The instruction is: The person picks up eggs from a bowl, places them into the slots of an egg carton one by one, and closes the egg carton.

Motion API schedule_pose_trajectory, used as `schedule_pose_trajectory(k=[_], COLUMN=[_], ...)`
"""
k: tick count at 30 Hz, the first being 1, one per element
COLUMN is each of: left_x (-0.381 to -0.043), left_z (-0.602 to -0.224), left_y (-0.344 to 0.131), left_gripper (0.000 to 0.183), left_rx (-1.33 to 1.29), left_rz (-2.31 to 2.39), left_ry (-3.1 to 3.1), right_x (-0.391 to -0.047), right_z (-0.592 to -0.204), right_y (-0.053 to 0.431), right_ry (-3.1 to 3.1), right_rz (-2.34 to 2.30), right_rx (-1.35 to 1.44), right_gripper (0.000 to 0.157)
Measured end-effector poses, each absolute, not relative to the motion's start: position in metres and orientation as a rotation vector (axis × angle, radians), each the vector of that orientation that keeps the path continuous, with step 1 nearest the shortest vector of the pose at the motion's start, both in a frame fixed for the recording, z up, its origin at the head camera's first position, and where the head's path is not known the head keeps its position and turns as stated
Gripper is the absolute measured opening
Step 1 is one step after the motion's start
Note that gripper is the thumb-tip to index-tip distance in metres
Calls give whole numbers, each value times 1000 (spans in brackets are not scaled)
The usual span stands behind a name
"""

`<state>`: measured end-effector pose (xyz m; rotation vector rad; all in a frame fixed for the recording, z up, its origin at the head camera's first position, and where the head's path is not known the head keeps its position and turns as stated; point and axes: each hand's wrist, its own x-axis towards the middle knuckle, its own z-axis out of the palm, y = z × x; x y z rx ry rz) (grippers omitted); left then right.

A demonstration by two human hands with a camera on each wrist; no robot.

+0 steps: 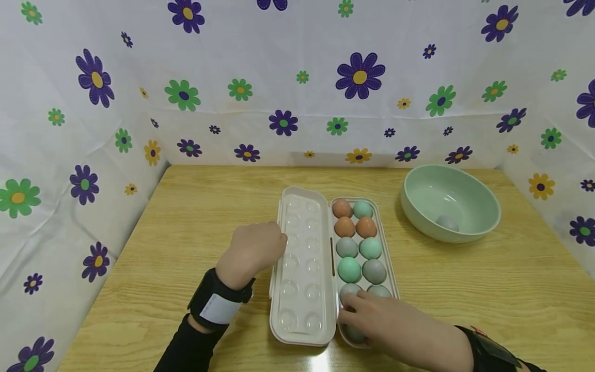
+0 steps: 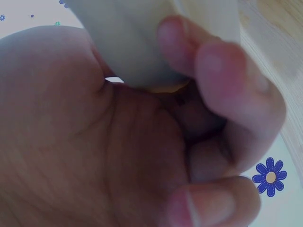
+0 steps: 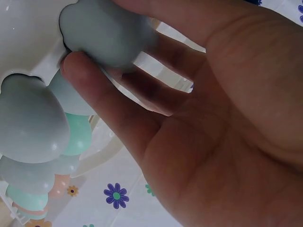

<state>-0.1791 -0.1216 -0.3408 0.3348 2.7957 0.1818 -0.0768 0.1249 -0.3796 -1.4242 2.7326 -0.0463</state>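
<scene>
A white plastic egg carton (image 1: 335, 330) lies open on the table, its dimpled lid (image 1: 302, 227) on the left. My left hand (image 1: 253, 250) grips the lid's outer edge; in the left wrist view, its fingers (image 2: 236, 80) curl at a pale, blurred piece. Brown, green and grey eggs fill the carton's two rows. At the near end, my right hand (image 1: 383, 315) pinches a grey-green egg (image 3: 102, 33) between thumb and fingers, low in its pocket. Beside it in the right wrist view sits another grey egg (image 3: 31, 120). My hand partly hides the near pockets.
A light green bowl (image 1: 483, 219) stands at the back right with one grey egg (image 1: 448, 223) inside. The wooden table (image 1: 195, 206) is bordered at the back and sides by a white flowered cloth (image 1: 288, 41).
</scene>
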Motion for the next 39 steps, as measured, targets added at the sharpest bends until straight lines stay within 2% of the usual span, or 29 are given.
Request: schedule_pose_trajectory(k=[18, 39], left_x=[-177, -178], left_z=[-342, -342], left_y=[-122, -122], left_gripper=[34, 37], left_rx=[403, 406], left_rz=[108, 116], left_ry=[2807, 2811], right_x=[-77, -77], right_z=[-378, -381], right_y=[122, 121], right_ry=[2726, 2755], right_rz=[-29, 13], right_rx=[-1406, -1446], right_gripper=[43, 38])
